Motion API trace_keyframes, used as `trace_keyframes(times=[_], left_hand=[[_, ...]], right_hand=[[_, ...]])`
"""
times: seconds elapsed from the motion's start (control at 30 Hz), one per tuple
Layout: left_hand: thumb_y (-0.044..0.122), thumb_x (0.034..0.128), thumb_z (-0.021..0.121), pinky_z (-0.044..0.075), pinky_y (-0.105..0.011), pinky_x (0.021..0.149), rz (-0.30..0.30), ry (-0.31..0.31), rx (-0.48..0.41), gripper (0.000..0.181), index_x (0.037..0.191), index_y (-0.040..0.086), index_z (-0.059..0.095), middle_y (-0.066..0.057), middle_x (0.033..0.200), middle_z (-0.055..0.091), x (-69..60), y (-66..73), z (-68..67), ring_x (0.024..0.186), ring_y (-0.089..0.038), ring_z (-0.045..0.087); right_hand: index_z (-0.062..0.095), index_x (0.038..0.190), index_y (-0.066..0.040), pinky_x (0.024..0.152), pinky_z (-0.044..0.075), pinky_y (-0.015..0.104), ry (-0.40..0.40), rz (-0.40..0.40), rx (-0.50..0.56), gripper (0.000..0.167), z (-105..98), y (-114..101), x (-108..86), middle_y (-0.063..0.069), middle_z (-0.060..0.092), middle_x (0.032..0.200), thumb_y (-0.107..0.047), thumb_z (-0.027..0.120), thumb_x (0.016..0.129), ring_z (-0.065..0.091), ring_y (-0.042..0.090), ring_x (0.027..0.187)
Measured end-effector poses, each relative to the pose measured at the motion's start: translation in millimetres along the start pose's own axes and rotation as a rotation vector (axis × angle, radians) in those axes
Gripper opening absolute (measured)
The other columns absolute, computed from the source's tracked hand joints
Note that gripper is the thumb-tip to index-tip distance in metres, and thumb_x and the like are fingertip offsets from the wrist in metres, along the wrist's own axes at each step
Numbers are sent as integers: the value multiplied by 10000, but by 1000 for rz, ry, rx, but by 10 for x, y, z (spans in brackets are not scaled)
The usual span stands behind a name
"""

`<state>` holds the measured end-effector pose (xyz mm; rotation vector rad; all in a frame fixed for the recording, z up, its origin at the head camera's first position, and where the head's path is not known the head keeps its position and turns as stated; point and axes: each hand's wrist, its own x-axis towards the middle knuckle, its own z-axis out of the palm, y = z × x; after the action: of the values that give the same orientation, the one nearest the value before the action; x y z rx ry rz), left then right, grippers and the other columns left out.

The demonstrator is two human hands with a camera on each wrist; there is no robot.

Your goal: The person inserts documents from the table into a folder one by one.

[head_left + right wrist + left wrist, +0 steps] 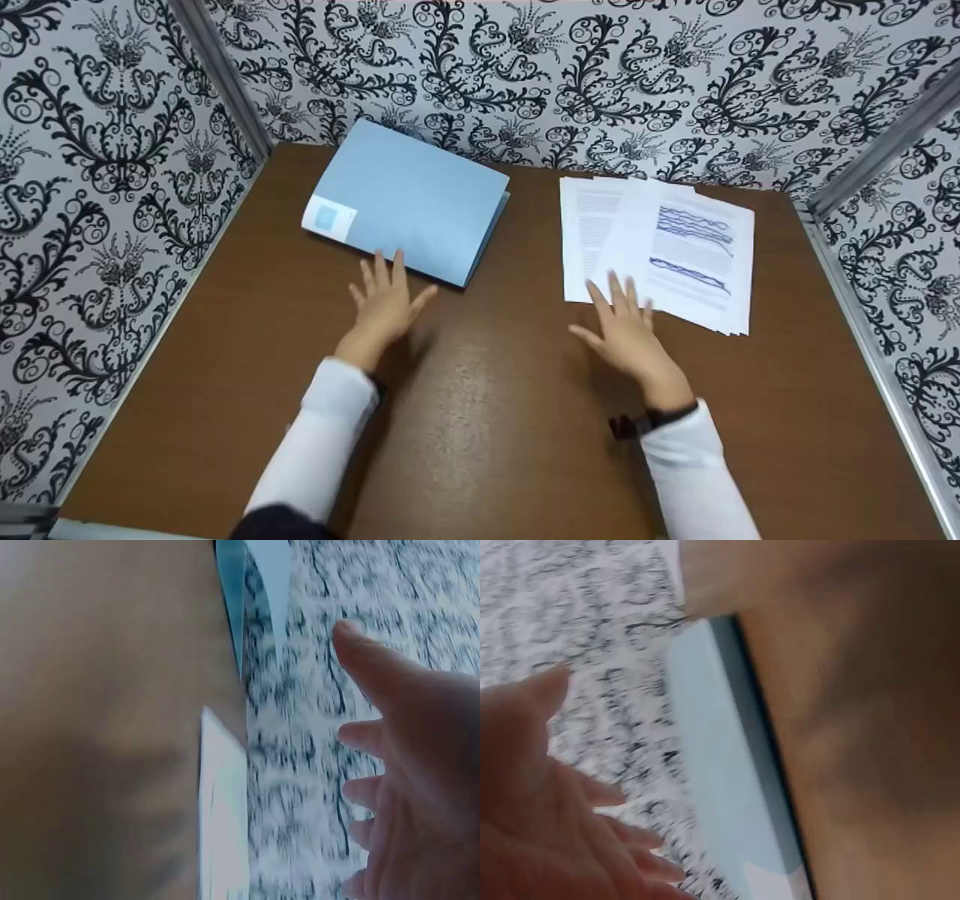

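A light blue folder point(412, 195) with a white and blue label lies closed at the back left of the brown table. My left hand point(384, 304), fingers spread, is at its near edge and holds nothing; in the left wrist view the folder point(712, 735) appears beyond the fingers. To the right lies a pile of printed sheets point(690, 262), the top one marked with wavy blue pen lines. My right hand point(626, 334) is spread at the near edge of the sheets, also holding nothing. Whether either hand touches anything below I cannot tell.
The brown table point(480, 420) is bounded by patterned walls point(525, 82) at the back and both sides. Grey metal strips point(877, 367) run along its side edges. A dark watch point(634, 426) is on the right wrist.
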<state>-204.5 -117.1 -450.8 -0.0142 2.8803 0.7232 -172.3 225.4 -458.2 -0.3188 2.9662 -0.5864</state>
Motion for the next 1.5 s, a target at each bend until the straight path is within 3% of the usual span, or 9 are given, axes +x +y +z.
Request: trace_keyframes(times=[0.17,0.3,0.5,0.67,0.8,0.93,1.13,1.27,1.5], left_hand=[[545,978,441,27,-657,1136,17,100,-49,869,1560,66,9,-230,1602,-122,657,198,15,1465,-457,-87],[562,977,425,18,-620,1157,5,155,-5,886,1555,46,-5,-222,1602,-136,980,282,114,1471,-428,-119],[598,980,359,-33,-574,1173,-31,-8,141,904,1543,43,-80,-219,1588,-191,1100,105,319,1466,-376,-192],[638,976,289,-52,-575,1170,7,-82,304,872,1554,66,-25,-200,1608,-115,1078,-85,429,1487,-352,-131],[625,983,280,-76,-579,1163,69,-125,346,857,1554,61,-20,-204,1608,-111,986,-142,424,1488,-354,-125],[605,991,290,-89,-576,1160,150,-158,343,846,1553,56,-21,-198,1610,-113,762,-204,464,1489,-348,-126],[573,995,342,-53,-580,1165,285,-126,312,824,1553,33,68,-204,1616,-42,243,-384,600,1495,-361,-60],[572,997,337,-36,-582,1167,349,-139,333,811,1553,33,97,-205,1617,-18,56,-372,609,1495,-369,-37],[597,986,335,-53,-557,1174,361,-246,416,827,1564,79,50,-158,1628,-58,-85,-234,592,1502,-318,-74]], right_hand=[[169,1556,-101,1154,0,616,-20,-74,109,760,-68,-304,748,221,-57,1611,-359,571,965,-74,422,1476],[112,1565,-118,1175,-4,564,-42,-60,124,742,33,-522,1246,202,-115,1608,-371,509,991,-109,406,1476],[73,1571,-138,1183,31,558,-102,-17,83,740,276,-714,1525,211,-100,1611,-420,459,1007,-101,396,1482],[104,1565,-97,1181,58,565,-137,-50,65,726,414,-775,1528,227,-62,1611,-412,455,1013,-71,400,1486],[119,1549,-24,1192,57,532,-164,-76,24,721,484,-775,1520,214,-13,1618,-404,433,1024,-55,381,1492],[124,1534,24,1200,50,504,-212,-93,-18,742,554,-734,1483,214,10,1617,-418,427,1022,-29,380,1494],[74,1544,3,1197,60,513,-337,-110,-63,781,662,-653,1356,233,-26,1610,-448,428,1013,-37,394,1489],[28,1555,-40,1192,29,532,-380,-153,-106,790,700,-546,1247,212,-80,1613,-480,399,1014,-79,383,1488],[-26,1560,-83,1153,-58,608,-392,-131,-199,821,740,-445,830,197,-139,1608,-581,307,999,-146,382,1477]])
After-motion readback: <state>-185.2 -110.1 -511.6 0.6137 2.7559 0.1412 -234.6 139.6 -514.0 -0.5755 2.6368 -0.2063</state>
